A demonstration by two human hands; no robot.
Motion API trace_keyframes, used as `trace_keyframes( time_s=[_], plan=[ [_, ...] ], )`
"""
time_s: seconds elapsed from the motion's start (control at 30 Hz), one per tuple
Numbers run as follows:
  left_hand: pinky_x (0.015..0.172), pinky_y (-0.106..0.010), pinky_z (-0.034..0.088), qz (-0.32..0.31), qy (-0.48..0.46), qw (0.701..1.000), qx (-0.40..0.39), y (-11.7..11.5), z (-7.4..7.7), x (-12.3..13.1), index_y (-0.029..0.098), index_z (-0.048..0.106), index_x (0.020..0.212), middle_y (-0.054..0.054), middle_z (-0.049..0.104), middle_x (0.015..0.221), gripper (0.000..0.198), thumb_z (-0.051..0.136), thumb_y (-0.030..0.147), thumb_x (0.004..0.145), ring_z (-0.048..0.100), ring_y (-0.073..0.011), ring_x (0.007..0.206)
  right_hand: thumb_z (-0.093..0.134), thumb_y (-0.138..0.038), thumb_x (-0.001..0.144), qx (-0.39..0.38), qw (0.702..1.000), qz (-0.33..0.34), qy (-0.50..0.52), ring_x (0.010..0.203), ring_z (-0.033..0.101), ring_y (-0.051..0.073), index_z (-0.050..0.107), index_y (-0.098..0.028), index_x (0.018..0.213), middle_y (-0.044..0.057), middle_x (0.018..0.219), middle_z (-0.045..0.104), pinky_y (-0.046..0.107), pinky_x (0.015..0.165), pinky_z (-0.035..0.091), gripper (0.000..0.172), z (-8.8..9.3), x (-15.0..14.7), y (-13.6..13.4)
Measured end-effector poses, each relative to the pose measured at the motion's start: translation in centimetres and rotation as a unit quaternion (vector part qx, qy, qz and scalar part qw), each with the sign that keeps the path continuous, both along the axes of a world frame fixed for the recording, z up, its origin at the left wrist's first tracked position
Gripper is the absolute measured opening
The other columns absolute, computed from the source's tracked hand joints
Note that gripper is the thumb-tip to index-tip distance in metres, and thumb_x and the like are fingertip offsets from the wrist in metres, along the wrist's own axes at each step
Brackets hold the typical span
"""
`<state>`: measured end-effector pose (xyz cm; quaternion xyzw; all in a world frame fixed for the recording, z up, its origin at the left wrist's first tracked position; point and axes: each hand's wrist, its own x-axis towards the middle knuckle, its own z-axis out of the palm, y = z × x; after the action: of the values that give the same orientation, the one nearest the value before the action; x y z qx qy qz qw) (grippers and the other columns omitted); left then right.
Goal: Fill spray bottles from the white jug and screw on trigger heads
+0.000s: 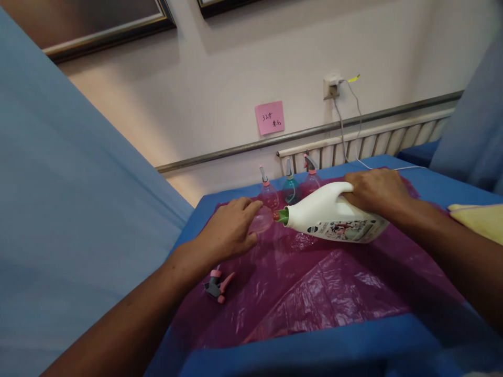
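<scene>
My right hand [375,191] is wrapped round the handle of a white detergent jug [334,217], which lies tipped nearly level with its mouth to the left. The jug's green spout [282,215] meets the neck of a clear pinkish spray bottle [261,220] without its head. Thumb and fingers of my left hand [230,226] hold that bottle from its left side. Whether liquid is flowing I cannot tell. A grey and pink trigger spray head [214,286] lies loose below my left wrist.
Behind stand a pink spray bottle [269,195], a teal one [291,189] and another pink one [312,178]. Purple plastic sheeting [314,283] covers the blue table [448,188]. A yellow cloth [479,220] is at right; a white cable [356,141] runs from the wall socket.
</scene>
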<state>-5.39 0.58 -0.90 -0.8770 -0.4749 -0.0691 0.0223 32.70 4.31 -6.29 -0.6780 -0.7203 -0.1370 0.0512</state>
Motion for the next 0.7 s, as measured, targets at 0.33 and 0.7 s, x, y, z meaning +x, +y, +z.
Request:
trace_keyframes(
  time_s=[0.33, 0.7],
  plan=[
    [0.111, -0.056, 0.056, 0.016, 0.107, 0.994, 0.023, 0.0, 0.4, 0.9, 0.027, 0.062, 0.158, -0.018, 0.068, 0.152, 0.082, 0.080, 0.021, 0.079, 0.066, -0.0450, 0.133, 0.048, -0.048, 0.105, -0.011, 1.000, -0.001, 0.002, 0.091, 0.076, 0.035, 0.082, -0.024, 0.121, 0.019, 0.108, 0.085, 0.040, 0.068, 0.033, 0.045, 0.0, 0.1, 0.2],
    [0.109, -0.054, 0.055, 0.034, 0.163, 0.986, 0.005, -0.8, 1.9, 2.5, 0.024, 0.063, 0.153, -0.017, 0.069, 0.149, 0.071, 0.079, 0.019, 0.083, 0.066, -0.0423, 0.132, 0.046, -0.046, 0.107, -0.023, 1.000, -0.006, -0.007, 0.091, 0.076, 0.035, 0.081, -0.023, 0.120, 0.019, 0.109, 0.084, 0.039, 0.066, 0.028, 0.044, 0.2, -0.3, 0.1]
  ],
)
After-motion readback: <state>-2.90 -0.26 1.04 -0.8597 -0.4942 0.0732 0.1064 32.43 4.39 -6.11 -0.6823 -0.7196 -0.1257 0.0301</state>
